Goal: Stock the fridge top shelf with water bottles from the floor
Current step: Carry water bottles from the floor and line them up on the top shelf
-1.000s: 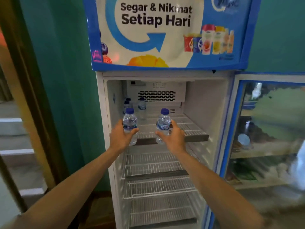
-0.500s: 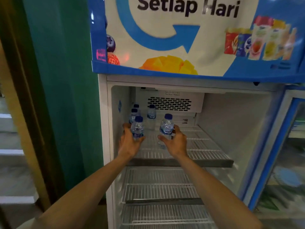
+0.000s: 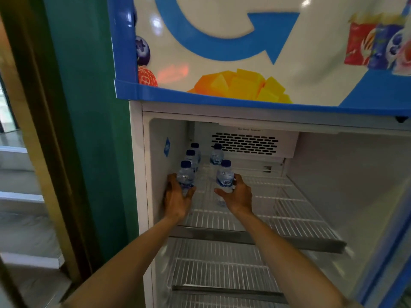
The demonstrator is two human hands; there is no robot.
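Nearest the camera, two bare forearms reach forward and up into the open fridge (image 3: 138, 174), passing over a lower wire rack (image 3: 222, 272). The hands are apart, each wrapped on its own bottle, over the left part of the top shelf (image 3: 289, 218), a white wire grid with a grey front rail.

The left hand (image 3: 176, 200) grips the left held bottle (image 3: 185, 176) low on its body, with its fingers against the fridge's left inner wall and its thumb on the bottle's right side. The right hand (image 3: 239, 197) curls round the right held bottle (image 3: 224, 176), thumb on the left, fingers on the right beside the label. Both bottles stand upright, long axis vertical, blue caps pointing up, labels facing the camera. Whether their bases rest on the wires or sit just above them cannot be told.

Behind them, three more bottles stand upright on the same shelf, caps up: the middle left bottle (image 3: 191, 158) directly behind the left held one, the rear left bottle (image 3: 195, 150) further back along the wall, and the rear right bottle (image 3: 216, 156) behind the right held one.

Furthest in, a slotted vent panel (image 3: 244, 143) spans the back wall. Above the opening hangs a blue and white banner (image 3: 244, 52) with an arrow and fruit pictures.
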